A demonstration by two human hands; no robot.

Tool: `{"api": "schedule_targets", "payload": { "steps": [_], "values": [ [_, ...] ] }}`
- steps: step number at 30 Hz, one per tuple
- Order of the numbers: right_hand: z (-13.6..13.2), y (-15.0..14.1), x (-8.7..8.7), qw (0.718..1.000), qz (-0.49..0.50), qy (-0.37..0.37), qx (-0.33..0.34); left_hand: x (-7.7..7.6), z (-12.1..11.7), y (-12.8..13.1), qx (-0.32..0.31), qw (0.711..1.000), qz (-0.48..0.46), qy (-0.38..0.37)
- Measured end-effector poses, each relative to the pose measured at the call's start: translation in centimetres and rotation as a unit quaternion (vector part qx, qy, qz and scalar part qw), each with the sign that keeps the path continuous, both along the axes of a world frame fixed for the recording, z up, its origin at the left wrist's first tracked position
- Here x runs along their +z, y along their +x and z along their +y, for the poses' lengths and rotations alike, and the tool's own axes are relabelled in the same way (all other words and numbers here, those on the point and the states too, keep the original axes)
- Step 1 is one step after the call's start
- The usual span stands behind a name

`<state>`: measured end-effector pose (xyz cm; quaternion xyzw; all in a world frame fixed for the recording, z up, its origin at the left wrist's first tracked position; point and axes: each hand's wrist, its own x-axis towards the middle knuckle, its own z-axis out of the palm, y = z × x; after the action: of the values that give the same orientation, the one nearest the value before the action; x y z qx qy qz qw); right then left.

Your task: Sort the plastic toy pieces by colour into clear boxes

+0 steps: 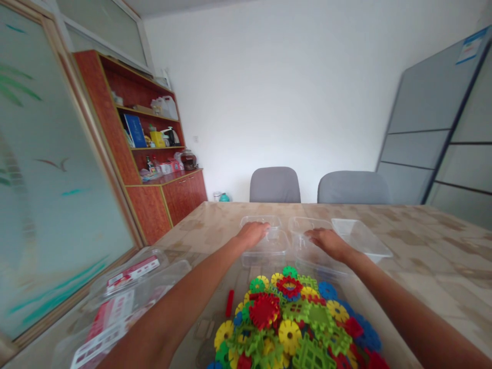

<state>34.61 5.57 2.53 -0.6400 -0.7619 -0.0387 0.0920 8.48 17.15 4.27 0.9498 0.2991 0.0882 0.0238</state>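
Note:
My left hand (pixel 252 233) rests palm down on the rim of a clear plastic box (pixel 265 250), its fingers curled over the edge. My right hand (pixel 326 241) lies on a second clear plastic box (pixel 307 253) just to the right, fingers bent on its rim. Both arms reach forward over the table. A heap of colourful interlocking gear-shaped plastic pieces (pixel 294 323) lies close to me between my forearms. A single red piece (pixel 229 303) sits apart on the heap's left.
A clear lid or tray (pixel 361 237) lies right of the boxes. Clear packaging with red labels (pixel 126 297) sits at the table's left edge. Two grey chairs (pixel 274 185) stand at the far side. A red-brown shelf cabinet (pixel 154 154) lines the left wall.

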Motion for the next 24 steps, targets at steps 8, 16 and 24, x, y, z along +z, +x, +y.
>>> {"api": "schedule_targets", "payload": {
  "steps": [8, 16, 24],
  "values": [
    [-0.7, -0.2, 0.6, 0.998, 0.031, 0.058, 0.014, 0.1, -0.1, 0.2, -0.046, 0.998, -0.034, 0.005],
    [-7.0, 6.2, 1.2, 0.98, 0.026, 0.129, -0.151, 2.3, -4.1, -1.9, -0.065, 0.98, -0.186, 0.023],
    [-10.8, 7.5, -0.7, 0.982, 0.052, 0.054, -0.176, 0.2, -21.6, -7.6, -0.269, 0.945, -0.186, -0.013]
  ]
}}
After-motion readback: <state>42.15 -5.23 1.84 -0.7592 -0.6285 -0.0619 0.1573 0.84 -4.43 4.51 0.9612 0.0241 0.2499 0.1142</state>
